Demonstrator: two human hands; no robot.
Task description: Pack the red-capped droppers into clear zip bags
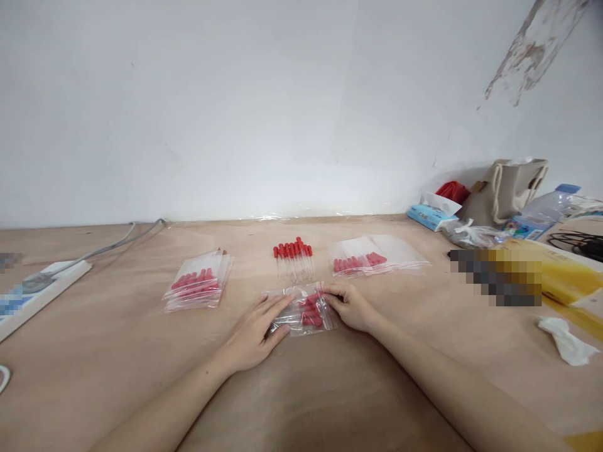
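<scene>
Wooden table (301, 402) against wall. Clear bag (287, 323) with red pieces inside, flat on table between hands, bag stacks to either side, loose red-topped droppers (293, 250) beyond. Left hand (254, 333): grip loosely open, fingers resting on bag. Right hand (348, 306): grip closed, fingertips pinching bag's edge.

From here I see a pale, plain wall (264, 113) rising behind a light brown, wood-look worktop (117, 376). High on the right, the paint has peeled in a ragged patch (532, 53). Light falls softly and brightest low along the wall's middle.
</scene>
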